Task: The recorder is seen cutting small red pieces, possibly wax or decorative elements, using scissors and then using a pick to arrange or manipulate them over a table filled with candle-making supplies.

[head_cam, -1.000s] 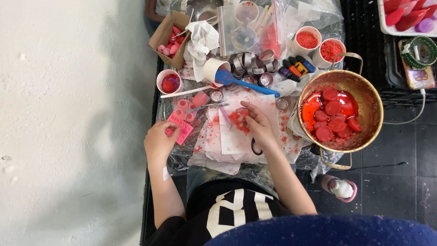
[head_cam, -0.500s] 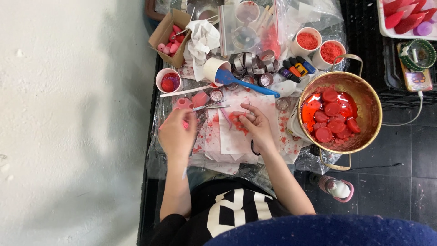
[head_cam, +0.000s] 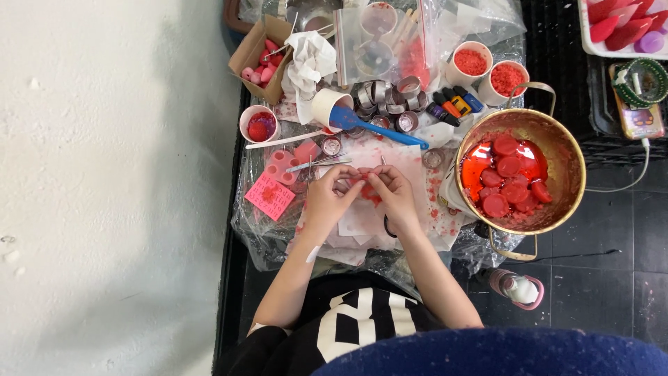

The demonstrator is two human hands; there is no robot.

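Observation:
My left hand [head_cam: 325, 200] and my right hand [head_cam: 398, 196] meet over a white, red-stained paper sheet [head_cam: 417, 177] in the middle of the plastic-covered work surface. The fingertips of both hands pinch a small red wax piece [head_cam: 363, 182] between them; its shape is mostly hidden by the fingers. Just left of my left hand lie a pink square card [head_cam: 270, 196] and a pink mould [head_cam: 284, 166]. Thin metal tools [head_cam: 316, 164] lie just beyond my left hand.
A brass pot [head_cam: 565, 161] with red liquid and several red discs stands at the right. Behind the hands are a blue spatula [head_cam: 376, 129], metal rings [head_cam: 390, 94], marker pens [head_cam: 456, 103], two cups of red granules [head_cam: 472, 64], a small cup [head_cam: 257, 124] and a cardboard box [head_cam: 261, 52].
My left hand has moved from the pink card at the left to the middle and joined my right hand on the small red piece.

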